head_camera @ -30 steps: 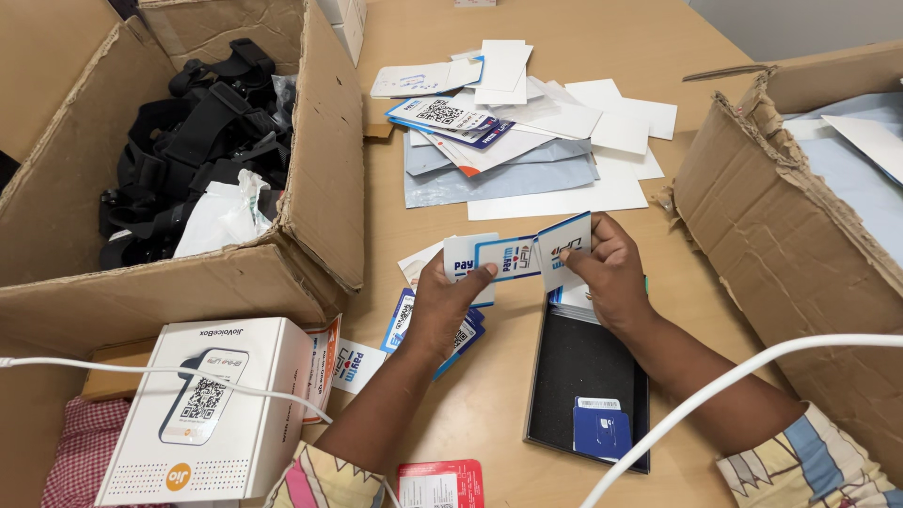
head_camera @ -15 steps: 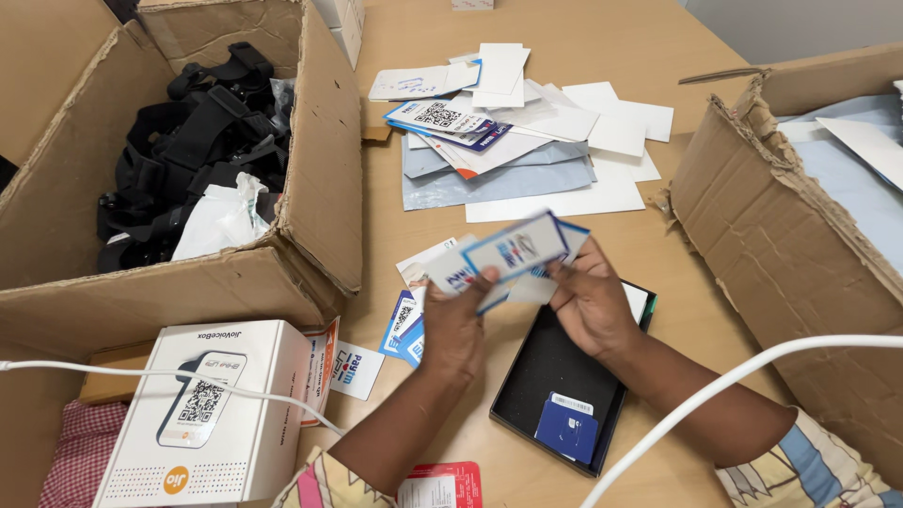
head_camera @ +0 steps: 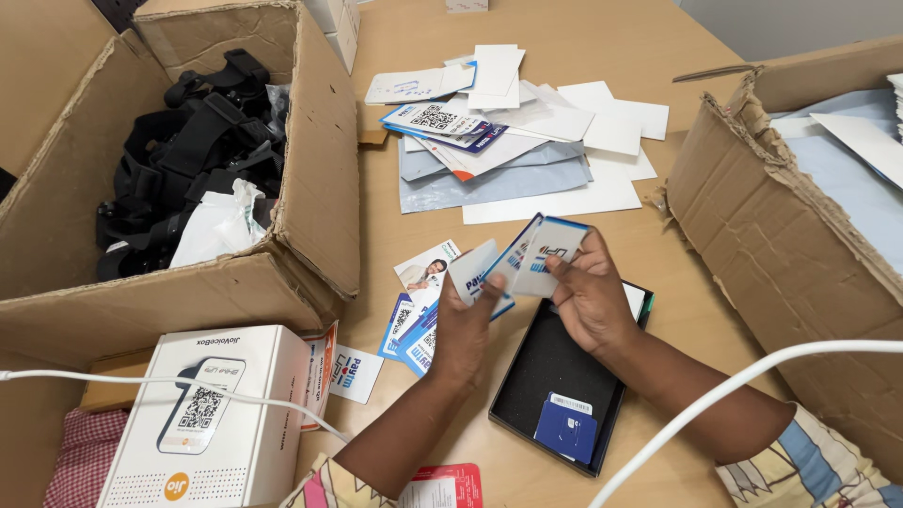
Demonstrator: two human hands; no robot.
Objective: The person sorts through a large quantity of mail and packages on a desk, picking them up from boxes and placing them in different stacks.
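Since a second ago my hands have drawn together, bunching the cards at frame centre over the tabletop. Left hand and right hand both pinch them; perhaps three cards, long edges tilting up-right above the black tray.

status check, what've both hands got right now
Left hand and right hand both shut on folded blue-and-white card strip. Held above black tray. More cards under left hand.
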